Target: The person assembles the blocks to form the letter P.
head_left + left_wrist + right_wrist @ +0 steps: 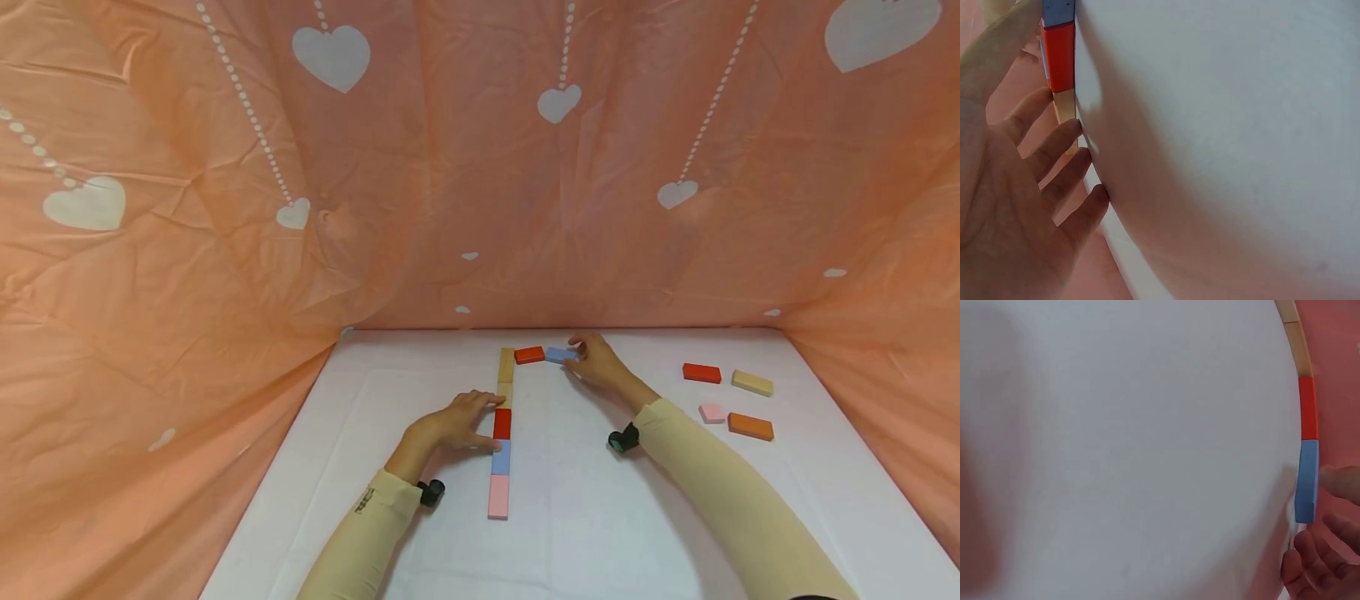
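A straight column of flat blocks runs up the middle of the table in the head view: pink [498, 497], blue [500, 462], red [502, 423] and two tan ones [506, 365]. The left hand [456, 421] is beside it, fingers spread, with fingertips at a tan block and the thumb at the blue one. From the column's far end, a red block [529, 355] and a second blue block [559, 355] extend rightward. The right hand [597, 362] is around this blue block's right end; in the right wrist view its fingers look apart from the block [1307, 481].
To the right on the white table [600, 533] lie a red block [702, 372], a tan block [752, 382], a small pink block [712, 413] and an orange block [750, 427]. A peach curtain [510, 183] with white hearts hangs behind and at both sides.
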A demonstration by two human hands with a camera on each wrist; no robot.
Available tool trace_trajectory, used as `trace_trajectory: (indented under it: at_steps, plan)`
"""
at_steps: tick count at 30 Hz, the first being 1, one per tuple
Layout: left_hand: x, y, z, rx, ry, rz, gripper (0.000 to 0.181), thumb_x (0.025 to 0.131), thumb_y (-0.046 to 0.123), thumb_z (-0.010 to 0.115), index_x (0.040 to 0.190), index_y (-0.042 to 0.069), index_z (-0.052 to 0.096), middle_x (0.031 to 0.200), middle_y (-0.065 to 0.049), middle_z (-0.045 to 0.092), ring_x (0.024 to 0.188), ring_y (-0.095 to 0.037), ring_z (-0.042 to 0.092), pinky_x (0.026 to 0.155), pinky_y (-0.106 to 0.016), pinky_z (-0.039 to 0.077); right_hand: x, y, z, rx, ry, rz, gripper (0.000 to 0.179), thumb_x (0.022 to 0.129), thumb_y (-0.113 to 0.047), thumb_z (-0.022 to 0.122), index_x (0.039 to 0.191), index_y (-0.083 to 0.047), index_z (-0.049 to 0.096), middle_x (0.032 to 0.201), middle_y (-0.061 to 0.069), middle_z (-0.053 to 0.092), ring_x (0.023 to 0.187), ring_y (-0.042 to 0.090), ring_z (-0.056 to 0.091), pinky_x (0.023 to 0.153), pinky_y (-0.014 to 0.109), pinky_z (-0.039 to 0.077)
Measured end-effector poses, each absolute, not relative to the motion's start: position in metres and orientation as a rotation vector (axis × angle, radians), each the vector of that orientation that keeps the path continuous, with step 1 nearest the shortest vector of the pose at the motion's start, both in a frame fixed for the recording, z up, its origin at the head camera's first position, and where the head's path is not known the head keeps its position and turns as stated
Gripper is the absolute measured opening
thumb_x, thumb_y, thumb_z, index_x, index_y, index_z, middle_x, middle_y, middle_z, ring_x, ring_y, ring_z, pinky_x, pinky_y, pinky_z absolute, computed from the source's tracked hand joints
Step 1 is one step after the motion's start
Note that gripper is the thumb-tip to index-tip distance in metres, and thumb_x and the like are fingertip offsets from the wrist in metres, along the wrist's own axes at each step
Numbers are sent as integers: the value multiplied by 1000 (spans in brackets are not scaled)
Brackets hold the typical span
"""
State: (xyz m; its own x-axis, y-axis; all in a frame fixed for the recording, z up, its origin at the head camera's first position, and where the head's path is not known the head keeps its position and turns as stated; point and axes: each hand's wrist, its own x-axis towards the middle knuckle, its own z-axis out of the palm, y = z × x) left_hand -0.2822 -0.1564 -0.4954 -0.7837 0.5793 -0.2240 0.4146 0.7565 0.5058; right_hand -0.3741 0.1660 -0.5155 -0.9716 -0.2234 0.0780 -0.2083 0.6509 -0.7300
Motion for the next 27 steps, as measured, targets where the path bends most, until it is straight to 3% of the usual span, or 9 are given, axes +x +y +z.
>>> trace_trajectory:
  at_steps: [11,19,27]
  plan:
    - [-283,-157,-497,761,2587,602,87,93,37,87,163,14,41,164,-15,42,151,-37,37,124,-58,36,-352,195,-510,-407,2903,-1363,48,100,-14,74,139,8,58,122,28,59,108,41,61,89,49,54]
    - [-285,-157,-499,758,2584,600,87,92,37,87,163,15,41,163,-14,42,151,-36,37,124,-58,37,-332,223,-505,-316,2902,-1359,47,103,-16,72,142,6,56,130,29,57,116,44,59,99,58,53]
    - [-283,-156,-497,749,2583,601,87,93,37,86,163,15,41,163,-14,42,150,-36,37,124,-58,36,-313,247,-500,-295,2980,-1332,46,101,-12,74,139,8,58,126,32,59,115,48,61,98,62,54]
